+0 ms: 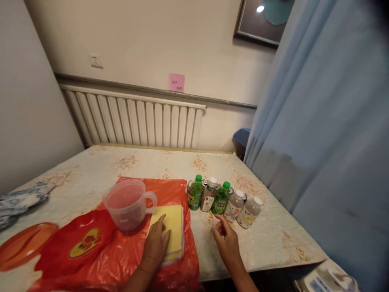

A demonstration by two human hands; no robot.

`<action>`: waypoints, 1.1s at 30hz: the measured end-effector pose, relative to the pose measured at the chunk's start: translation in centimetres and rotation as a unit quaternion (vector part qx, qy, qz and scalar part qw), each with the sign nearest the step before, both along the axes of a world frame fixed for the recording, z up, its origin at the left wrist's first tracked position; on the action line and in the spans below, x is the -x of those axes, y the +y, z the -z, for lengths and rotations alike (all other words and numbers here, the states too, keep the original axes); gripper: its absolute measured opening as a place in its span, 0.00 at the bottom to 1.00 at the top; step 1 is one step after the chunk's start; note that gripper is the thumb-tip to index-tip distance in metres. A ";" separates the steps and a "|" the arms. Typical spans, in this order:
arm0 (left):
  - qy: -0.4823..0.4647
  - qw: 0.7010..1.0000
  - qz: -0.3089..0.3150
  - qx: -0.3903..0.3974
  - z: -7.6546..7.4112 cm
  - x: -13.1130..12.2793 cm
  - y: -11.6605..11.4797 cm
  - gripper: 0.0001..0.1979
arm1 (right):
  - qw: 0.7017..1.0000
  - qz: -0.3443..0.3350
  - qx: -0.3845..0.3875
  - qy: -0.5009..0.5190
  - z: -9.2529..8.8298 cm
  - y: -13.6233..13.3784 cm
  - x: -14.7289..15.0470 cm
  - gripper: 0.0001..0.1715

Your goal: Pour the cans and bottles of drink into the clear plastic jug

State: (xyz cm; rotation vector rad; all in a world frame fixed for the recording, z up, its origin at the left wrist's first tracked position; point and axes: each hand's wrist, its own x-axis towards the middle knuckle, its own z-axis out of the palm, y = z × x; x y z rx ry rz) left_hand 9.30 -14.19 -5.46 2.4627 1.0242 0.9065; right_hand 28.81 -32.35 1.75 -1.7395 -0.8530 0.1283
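My left hand (155, 243) lies on a flat yellow stack (174, 231) of sheets or cloths, its fingers stretched out. The stack rests on a red plastic sheet or bag (127, 263). My right hand (225, 239) hovers over the tablecloth, fingers loosely curved and nothing visible in them. Just beyond its fingertips stands a row of several upright bottles: green-capped green bottles (195, 194) (221, 199), a white-capped bottle (208, 196) and white-capped patterned bottles (233, 207) (249, 214). Left of the stack is a clear plastic jug (129, 209) with its handle toward the right.
A red scalloped plate (68, 239) with a heart design and an orange oval dish (26, 245) lie at the left. Blue-and-white fabric (22, 202) is at the far left edge. A blue curtain (306, 134) borders the right, with a white device (326, 280) below.
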 end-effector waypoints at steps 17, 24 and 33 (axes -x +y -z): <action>0.162 0.973 -0.058 0.152 -4.7 0.1 -1.7 0.44 | 0.958 -0.137 0.215 -0.129 1.0 7.9 4.6 0.53; 0.171 0.972 -0.057 0.153 -4.9 0.2 -2.0 0.45 | 0.957 -0.143 0.216 -0.130 1.5 7.6 4.6 0.52; 0.171 0.971 -0.044 0.164 -4.8 0.1 -2.1 0.46 | 0.959 -0.147 0.209 -0.124 1.3 7.3 4.4 0.52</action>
